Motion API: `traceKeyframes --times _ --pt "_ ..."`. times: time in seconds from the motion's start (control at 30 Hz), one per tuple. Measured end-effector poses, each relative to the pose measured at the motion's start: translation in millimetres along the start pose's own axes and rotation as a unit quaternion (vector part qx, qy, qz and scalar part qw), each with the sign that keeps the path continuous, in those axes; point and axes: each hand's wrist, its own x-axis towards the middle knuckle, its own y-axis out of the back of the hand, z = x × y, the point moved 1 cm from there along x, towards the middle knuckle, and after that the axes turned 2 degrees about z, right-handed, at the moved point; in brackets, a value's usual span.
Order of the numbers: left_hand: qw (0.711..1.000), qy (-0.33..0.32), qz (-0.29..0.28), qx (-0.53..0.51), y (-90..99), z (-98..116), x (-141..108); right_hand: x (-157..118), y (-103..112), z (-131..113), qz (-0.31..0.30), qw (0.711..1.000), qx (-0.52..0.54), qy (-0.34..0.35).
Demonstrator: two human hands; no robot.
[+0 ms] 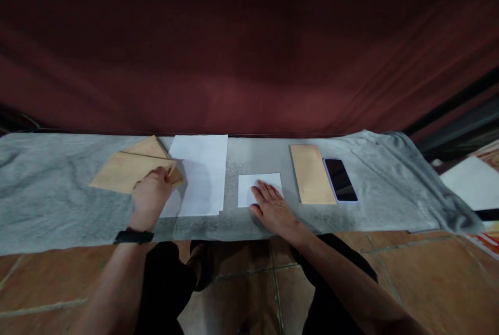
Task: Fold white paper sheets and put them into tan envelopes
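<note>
My left hand [153, 189] is closed on the right end of a brown paper envelope [128, 171], its fingers pinching the edge. More brown envelopes [150, 146] lie behind and partly under that one. To the right, a stack of white paper sheets [205, 174] rests on the cloth, partly covered by the held envelope. My right hand [273, 207] lies flat, fingers stretched out, on a small folded white paper [247, 189]. Its fingers hide the lower right part of that paper.
A single brown envelope [313, 175] lies right of my right hand, with a phone [341, 180] in a purple case close beside it. Grey cloth [390, 189] covers the narrow table. A dark red curtain [249, 64] hangs behind. White sheet-like material [473, 181] shows at far right.
</note>
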Motion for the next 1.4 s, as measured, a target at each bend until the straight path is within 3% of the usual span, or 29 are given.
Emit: traceKeyframes --times 0.1,0.13,0.23,0.33,0.43,0.53,0.63,0.73,0.83,0.9,1.0,1.1,1.23,1.4 --pt "0.99 0.043 0.13 0.039 17.4 16.1 -8.8 3.0 2.5 2.4 0.006 1.0 0.024 -0.002" --pt "0.988 0.04 0.145 0.029 20.3 26.6 -15.2 4.5 3.1 3.3 0.012 0.999 0.04 -0.006" --pt "0.993 -0.031 0.115 -0.017 12.9 69.7 -45.3 10.6 4.9 5.3 0.024 0.992 0.123 -0.02" --pt "0.972 -0.18 0.049 -0.145 -12.7 115.8 -84.0 18.3 6.2 5.4 0.03 0.966 0.252 -0.044" --pt "0.934 -0.283 0.034 -0.214 -37.8 147.3 -112.3 26.2 4.7 5.4 0.031 0.912 0.402 -0.075" --pt "0.917 -0.305 -0.004 -0.258 -52.7 161.8 -121.6 32.6 -1.1 7.4 0.011 0.832 0.542 -0.118" --pt "0.9 -0.303 -0.046 -0.309 -56.5 167.0 -122.9 35.6 -5.8 11.0 0.003 0.769 0.617 -0.166" --pt "0.876 -0.336 -0.042 -0.344 -49.2 165.8 -121.2 35.8 -2.5 15.6 0.004 0.747 0.643 -0.171" --pt "0.859 -0.409 0.011 -0.309 -36.8 156.4 -108.8 33.5 6.8 22.7 -0.052 0.706 0.682 -0.185" --pt "0.866 -0.437 0.005 -0.241 -33.6 146.4 -94.3 30.7 14.1 29.2 -0.091 0.684 0.695 -0.199" --pt "0.877 -0.446 -0.079 -0.158 -40.5 131.3 -75.0 27.0 23.4 38.8 -0.111 0.676 0.7 -0.202" --pt "0.866 -0.463 -0.14 -0.128 -50.3 122.6 -69.5 26.3 28.8 44.6 -0.107 0.678 0.702 -0.19" --pt "0.856 -0.478 -0.149 -0.127 -53.9 120.2 -76.1 30.3 30.2 46.5 -0.086 0.706 0.683 -0.167" --pt "0.862 -0.478 -0.115 -0.126 -55.2 121.4 -83.5 33.9 27.9 46.5 -0.057 0.73 0.663 -0.154"
